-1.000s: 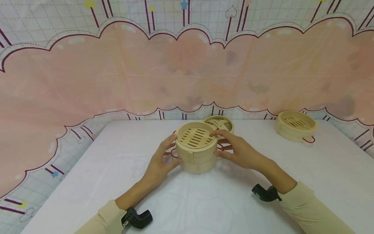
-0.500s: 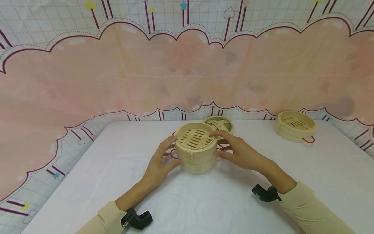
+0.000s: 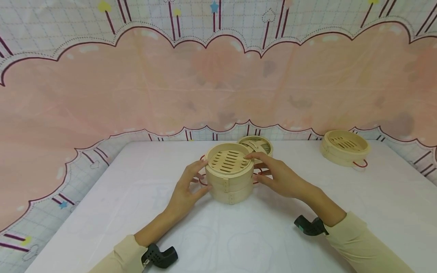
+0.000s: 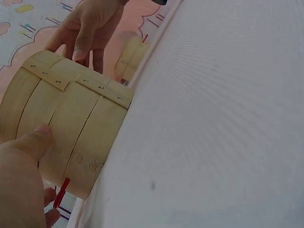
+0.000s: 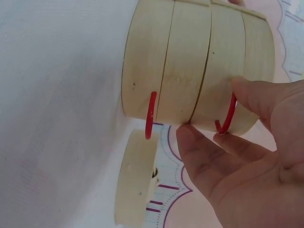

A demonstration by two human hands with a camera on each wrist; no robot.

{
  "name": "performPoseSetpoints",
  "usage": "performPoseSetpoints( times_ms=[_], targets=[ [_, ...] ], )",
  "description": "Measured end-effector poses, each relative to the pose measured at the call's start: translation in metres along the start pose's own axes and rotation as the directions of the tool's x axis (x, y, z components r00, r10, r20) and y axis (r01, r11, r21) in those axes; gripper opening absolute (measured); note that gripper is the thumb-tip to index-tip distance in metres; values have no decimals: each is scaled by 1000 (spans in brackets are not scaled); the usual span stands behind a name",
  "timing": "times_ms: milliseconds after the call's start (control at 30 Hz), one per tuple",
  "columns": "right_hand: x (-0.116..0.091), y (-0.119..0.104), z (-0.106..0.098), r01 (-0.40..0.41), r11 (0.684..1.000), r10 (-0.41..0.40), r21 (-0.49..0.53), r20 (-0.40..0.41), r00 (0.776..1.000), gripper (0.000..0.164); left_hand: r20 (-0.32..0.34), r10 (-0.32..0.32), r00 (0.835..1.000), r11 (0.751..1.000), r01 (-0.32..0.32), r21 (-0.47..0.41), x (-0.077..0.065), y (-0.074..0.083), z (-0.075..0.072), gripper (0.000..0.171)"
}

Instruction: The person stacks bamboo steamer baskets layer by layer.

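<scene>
A bamboo steamer basket [image 3: 229,161] with a slotted base sits on top of another steamer basket [image 3: 235,196], mid-table in the head view. My left hand [image 3: 186,191] holds the upper basket's left side, thumb in front and fingers farther back. On the opposite side, my right hand [image 3: 281,176] grips it with the index finger at the rim. In the right wrist view, the right thumb is beside the upper basket's red handle [image 5: 230,114], while the lower basket's red handle [image 5: 151,116] hangs free of the fingers. The front seams of the two baskets stand slightly offset.
Behind the stack lies a woven bamboo lid [image 3: 256,143], partly hidden by it. Another steamer basket [image 3: 345,148] with a red handle stands at the back right. The white table [image 3: 225,242] meets a patterned cloth backdrop [image 3: 218,91].
The upper basket has turned slightly, its front seam shifting right, and more of the red handles shows on both sides. My hands stay around it with small finger movements.
</scene>
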State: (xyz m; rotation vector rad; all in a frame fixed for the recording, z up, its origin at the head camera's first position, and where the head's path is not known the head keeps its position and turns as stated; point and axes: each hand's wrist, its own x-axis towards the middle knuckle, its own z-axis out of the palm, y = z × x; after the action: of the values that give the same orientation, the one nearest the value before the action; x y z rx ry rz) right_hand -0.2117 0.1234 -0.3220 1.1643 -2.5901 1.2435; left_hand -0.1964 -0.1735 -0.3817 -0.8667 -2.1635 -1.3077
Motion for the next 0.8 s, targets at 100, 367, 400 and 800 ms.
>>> performPoseSetpoints(
  times_ms=[100,367,400,800],
  targets=[
    [0,1,0,3,1000,-3,1,0,1000,54,-11,9,1000,1000,-9,4,3,15,-1,70],
    [1,2,0,6,1000,-6,-11,-10,1000,54,-34,27,999,999,-26,22,8,37,-3,67],
    [1,3,0,7,1000,-7,-12,-13,1000,54,-35,27,999,999,-26,24,9,38,-3,68],
    [3,3,2,5,1000,-6,-18,-55,998,57,-46,22,999,999,-20,46,6,24,1,70]
  ],
)
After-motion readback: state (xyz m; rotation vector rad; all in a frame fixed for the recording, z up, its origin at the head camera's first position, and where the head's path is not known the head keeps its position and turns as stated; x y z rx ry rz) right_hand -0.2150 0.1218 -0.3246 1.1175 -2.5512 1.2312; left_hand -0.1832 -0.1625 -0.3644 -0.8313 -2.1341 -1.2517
